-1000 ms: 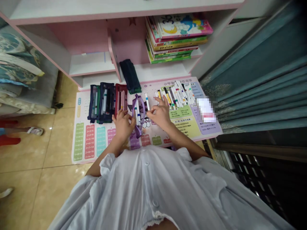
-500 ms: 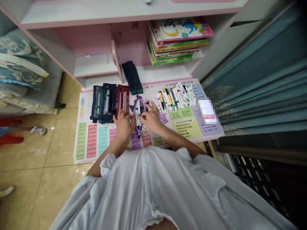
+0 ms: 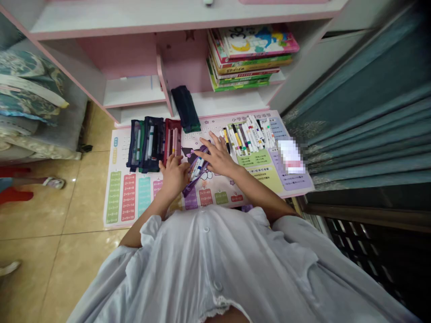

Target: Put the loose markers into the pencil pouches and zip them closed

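A purple pencil case [image 3: 191, 186] lies slanted on the printed desk mat, its top gaping, with white markers [image 3: 198, 167] showing inside. My left hand [image 3: 175, 176] has its fingers bent at the case's left edge, gripping it. On the upper right side, my right hand [image 3: 218, 156] holds the purple rim between thumb and fingers, and its other fingers are spread. Left of the case are a red pencil case [image 3: 172, 126] with pink markers and a dark blue pencil case [image 3: 152, 143] with pens. A heap of loose white markers [image 3: 252, 134] lies right of my right hand.
A dark closed pouch [image 3: 186, 109] leans on the shelf edge behind the mat [image 3: 222, 197]. Books [image 3: 249, 58] are stacked on the shelf. A blurred white object [image 3: 291, 157] lies at the mat's right, near the curtain [image 3: 363, 103]. Another person's foot [image 3: 54, 182] shows at left.
The purple pencil case has turned, its far end swinging right and its near end left. My right hand has shifted right and its fingers have spread; my left hand has moved slightly.
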Motion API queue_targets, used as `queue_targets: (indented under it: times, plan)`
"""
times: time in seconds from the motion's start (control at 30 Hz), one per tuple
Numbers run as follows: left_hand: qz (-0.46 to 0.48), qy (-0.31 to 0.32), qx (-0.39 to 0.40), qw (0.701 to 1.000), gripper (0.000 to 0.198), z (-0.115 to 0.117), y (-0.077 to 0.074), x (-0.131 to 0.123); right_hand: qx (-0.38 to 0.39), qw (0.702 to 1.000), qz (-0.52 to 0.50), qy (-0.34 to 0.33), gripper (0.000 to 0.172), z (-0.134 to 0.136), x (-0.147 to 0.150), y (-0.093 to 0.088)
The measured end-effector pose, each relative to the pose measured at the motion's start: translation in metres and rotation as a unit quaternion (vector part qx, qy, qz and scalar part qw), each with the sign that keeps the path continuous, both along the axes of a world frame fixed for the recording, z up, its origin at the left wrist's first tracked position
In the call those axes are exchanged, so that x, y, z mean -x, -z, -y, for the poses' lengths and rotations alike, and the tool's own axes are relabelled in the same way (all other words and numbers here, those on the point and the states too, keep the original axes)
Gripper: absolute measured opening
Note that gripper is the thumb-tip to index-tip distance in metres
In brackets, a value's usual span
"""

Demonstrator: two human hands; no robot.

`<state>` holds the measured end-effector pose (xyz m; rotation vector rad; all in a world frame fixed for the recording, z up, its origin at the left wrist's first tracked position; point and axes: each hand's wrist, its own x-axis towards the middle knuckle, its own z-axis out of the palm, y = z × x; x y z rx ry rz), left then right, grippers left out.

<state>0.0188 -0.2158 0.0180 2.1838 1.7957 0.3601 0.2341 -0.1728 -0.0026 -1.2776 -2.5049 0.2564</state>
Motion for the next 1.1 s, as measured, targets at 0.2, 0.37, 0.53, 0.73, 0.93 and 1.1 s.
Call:
queue_targets:
  times: [0.2,0.37,0.53,0.73,0.93,1.1]
  plan:
    - [-0.024,0.042,0.019,0.999,0.024,0.001,-0.007,0.008,-0.037,0.998,-0.016,-0.047,0.013,0.003,0.003,0.004]
    - [-0.025,0.07,0.02,0.997,0.022,-0.002,-0.007,0.014,-0.03,0.998,-0.018,-0.058,0.007,0.012,0.005,-0.001]
    - [0.008,0.051,0.006,0.999,0.017,0.001,-0.012,0.029,-0.021,0.998,-0.036,-0.038,0.016,0.023,-0.001,-0.005]
    - [-0.003,-0.024,-0.01,1.0,0.038,0.018,-0.018,0.057,-0.021,0.999,-0.032,0.0,0.018,0.034,-0.013,-0.005]
    - [-0.013,-0.016,0.004,1.0,0.014,0.029,-0.006,0.061,-0.028,0.999,-0.016,0.02,0.019,0.041,-0.015,-0.005]
    - [0.012,-0.02,-0.009,1.0,0.011,0.03,-0.001,0.06,-0.028,0.999,-0.005,0.031,0.014,0.043,-0.01,-0.012]
